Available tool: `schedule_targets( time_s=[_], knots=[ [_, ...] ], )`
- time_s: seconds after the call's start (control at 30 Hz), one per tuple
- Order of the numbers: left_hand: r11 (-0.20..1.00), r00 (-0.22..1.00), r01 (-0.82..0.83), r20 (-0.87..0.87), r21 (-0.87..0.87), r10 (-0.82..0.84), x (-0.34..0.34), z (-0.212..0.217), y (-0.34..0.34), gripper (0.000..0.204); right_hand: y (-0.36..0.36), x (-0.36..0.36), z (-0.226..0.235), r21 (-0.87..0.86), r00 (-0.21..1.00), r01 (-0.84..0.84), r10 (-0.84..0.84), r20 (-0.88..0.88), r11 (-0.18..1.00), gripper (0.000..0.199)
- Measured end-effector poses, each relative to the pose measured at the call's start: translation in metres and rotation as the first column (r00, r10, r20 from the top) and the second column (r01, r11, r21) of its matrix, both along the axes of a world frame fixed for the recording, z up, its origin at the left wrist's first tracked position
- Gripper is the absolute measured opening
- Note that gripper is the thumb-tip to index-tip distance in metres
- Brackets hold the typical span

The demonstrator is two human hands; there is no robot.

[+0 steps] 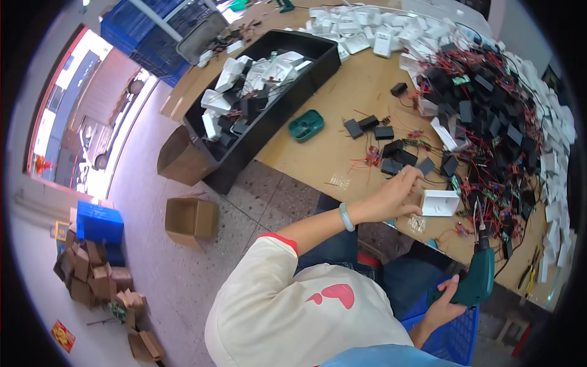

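My right hand [445,306] is wrapped around the handle of a dark green power screwdriver [480,278], whose narrow bit points away toward the table. My left hand [394,196] is at the table's near edge, thumb and fingers apart. Its thumb is beside the left end of a white plastic case [440,203], which lies with its hollow side up; whether they touch is unclear. Just beyond the fingers are black box-shaped parts [391,166] with thin red wires. To the right rises a large heap of black boxes, wires and small circuit boards [489,116].
White plastic cases [382,44] are piled along the table's far and right sides. A long black bin [293,85] holds more cases. Nearby sits a green tray [306,125]. Pliers with yellow handles [529,269] lie at right. A blue basket [449,336] stands below; cardboard boxes [191,220] are on the floor.
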State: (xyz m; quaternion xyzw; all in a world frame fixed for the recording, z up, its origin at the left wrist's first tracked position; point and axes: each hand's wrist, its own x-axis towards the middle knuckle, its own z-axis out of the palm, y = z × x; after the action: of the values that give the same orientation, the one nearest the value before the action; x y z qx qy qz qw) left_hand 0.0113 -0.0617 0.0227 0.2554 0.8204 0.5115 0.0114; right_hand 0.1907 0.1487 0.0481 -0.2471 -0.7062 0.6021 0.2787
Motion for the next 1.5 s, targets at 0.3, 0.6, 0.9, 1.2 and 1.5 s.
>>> schedule_targets(
  time_s=[0.3,0.6,0.9,1.2,1.5],
  knots=[
    [0.946,0.891,0.159,-0.372,-0.282,-0.260,0.012,-0.018,-0.026,0.028,0.004,-0.012,-0.010,-0.005,0.997,-0.042,0.041,-0.067,0.999,0.007],
    [0.866,0.802,0.333,-0.371,-0.373,-0.468,0.003,-0.018,-0.044,0.037,0.013,-0.002,-0.002,-0.020,0.998,-0.050,0.049,-0.049,0.999,0.024],
    [0.825,0.780,0.331,-0.360,-0.457,-0.512,-0.006,0.002,-0.066,0.042,0.013,0.000,-0.004,-0.026,0.998,-0.059,0.058,-0.014,0.998,0.025],
    [0.918,0.840,0.194,-0.425,-0.346,-0.337,-0.005,0.006,-0.055,0.039,0.012,-0.001,-0.003,-0.032,0.995,-0.095,0.094,-0.028,0.995,0.017],
    [0.821,0.757,0.258,-0.421,-0.510,-0.500,-0.006,0.004,-0.079,0.040,0.014,-0.001,-0.005,-0.020,0.994,-0.103,0.102,-0.043,0.994,0.015]
  ],
)
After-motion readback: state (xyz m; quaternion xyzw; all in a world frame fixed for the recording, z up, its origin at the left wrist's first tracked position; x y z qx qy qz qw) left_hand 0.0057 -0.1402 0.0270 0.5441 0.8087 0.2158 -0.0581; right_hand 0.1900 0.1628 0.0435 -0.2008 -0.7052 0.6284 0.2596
